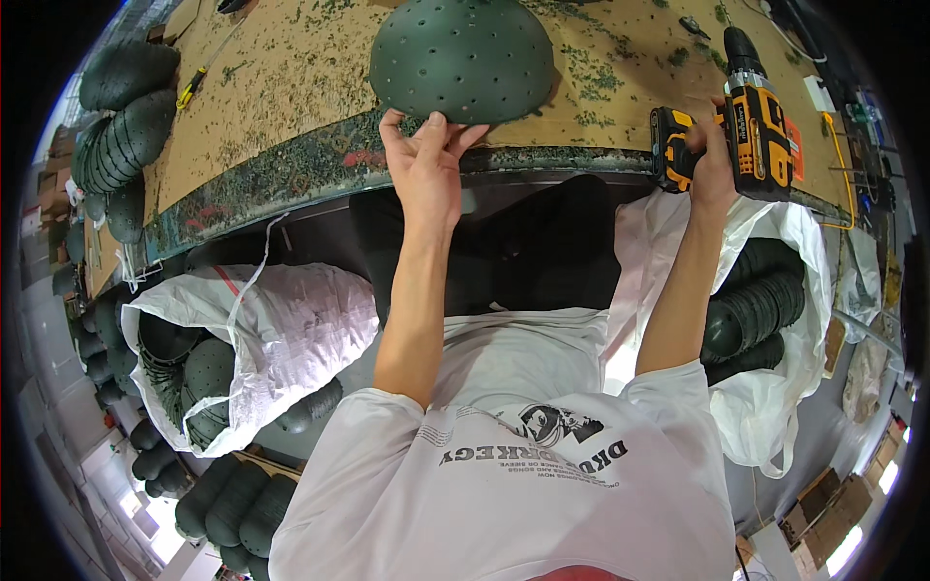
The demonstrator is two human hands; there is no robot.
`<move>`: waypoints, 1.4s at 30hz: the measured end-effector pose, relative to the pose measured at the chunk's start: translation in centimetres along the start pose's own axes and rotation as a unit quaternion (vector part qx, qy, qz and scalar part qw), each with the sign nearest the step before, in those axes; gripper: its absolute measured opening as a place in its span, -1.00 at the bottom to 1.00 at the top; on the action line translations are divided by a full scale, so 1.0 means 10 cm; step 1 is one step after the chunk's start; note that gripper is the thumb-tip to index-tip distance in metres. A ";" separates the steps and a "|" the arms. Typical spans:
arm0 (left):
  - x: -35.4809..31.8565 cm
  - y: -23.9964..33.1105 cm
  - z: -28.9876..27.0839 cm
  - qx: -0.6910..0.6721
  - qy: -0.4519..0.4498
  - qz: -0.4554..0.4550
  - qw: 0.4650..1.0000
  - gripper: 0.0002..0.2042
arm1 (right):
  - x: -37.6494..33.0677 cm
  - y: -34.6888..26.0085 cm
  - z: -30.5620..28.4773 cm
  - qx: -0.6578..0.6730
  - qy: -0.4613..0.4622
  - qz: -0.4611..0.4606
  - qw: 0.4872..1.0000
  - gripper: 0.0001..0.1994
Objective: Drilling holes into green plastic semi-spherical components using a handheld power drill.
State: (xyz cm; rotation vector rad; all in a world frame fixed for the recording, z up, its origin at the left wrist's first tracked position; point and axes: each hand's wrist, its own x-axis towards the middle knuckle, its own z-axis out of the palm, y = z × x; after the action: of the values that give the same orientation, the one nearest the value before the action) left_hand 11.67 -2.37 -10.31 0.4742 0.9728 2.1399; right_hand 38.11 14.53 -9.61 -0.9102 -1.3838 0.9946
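A dark green plastic dome [463, 60], dotted with small holes, rests on the worktable at its near edge. My left hand [426, 167] pinches the dome's near rim, thumb on top and fingers spread along and under the edge. To the right, my right hand [713, 167] is closed round the handle of a yellow and black cordless drill [759, 131]. The drill's chuck points away from me, and its battery lies to the left of my hand. Drill and dome are well apart. Whether a bit sits in the chuck cannot be made out.
Green shavings litter the cardboard-covered table [281, 73]. A yellow-handled tool [191, 89] lies at left beside nested domes [121, 145]. White sacks holding domes stand left [291, 310] and right [804, 387] of my lap. A yellow cord [841, 174] hangs at the right edge.
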 end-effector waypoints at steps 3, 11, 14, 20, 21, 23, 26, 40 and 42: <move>-0.04 0.12 -0.10 0.001 -0.028 -0.039 0.999 -0.59 | -0.02 -0.03 0.07 0.010 0.012 -0.004 1.000 -0.72; 0.18 0.38 -0.50 0.040 -0.019 -0.105 0.993 -0.64 | 0.03 -0.03 -0.01 -0.004 0.016 -0.011 1.000 -0.71; 0.41 0.55 -0.76 0.111 0.008 -0.159 0.981 -0.63 | 0.03 0.01 0.00 0.013 0.012 -0.009 1.000 -0.72; 0.59 0.88 -0.82 0.190 0.041 -0.124 0.973 -0.44 | 0.02 -0.01 0.02 0.006 0.008 -0.012 1.000 -0.71; 0.60 0.91 -0.82 0.203 0.037 -0.116 0.972 -0.42 | 0.02 -0.02 0.01 0.006 0.006 -0.010 1.000 -0.71; 0.68 0.95 -0.92 0.217 0.016 -0.102 0.971 -0.41 | 0.01 -0.04 0.05 0.011 0.002 -0.015 1.000 -0.70; 0.69 0.95 -0.89 0.262 -0.012 -0.089 0.961 -0.40 | 0.01 -0.06 0.05 0.012 0.001 -0.020 1.000 -0.70; 0.82 0.53 -0.30 0.662 -0.114 0.352 0.652 -0.12 | 0.03 -0.25 0.05 -0.068 -0.012 0.049 0.996 -0.65; 0.88 0.44 -0.34 0.668 -0.095 0.364 0.642 -0.05 | -0.05 -0.47 0.12 -0.205 -0.021 -0.035 0.978 -0.87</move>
State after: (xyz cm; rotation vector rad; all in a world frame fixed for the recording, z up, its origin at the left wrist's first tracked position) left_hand 1.78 0.48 -8.89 2.0201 2.4362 1.3876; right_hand 37.03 12.39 -5.40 -1.1377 -1.6807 0.6875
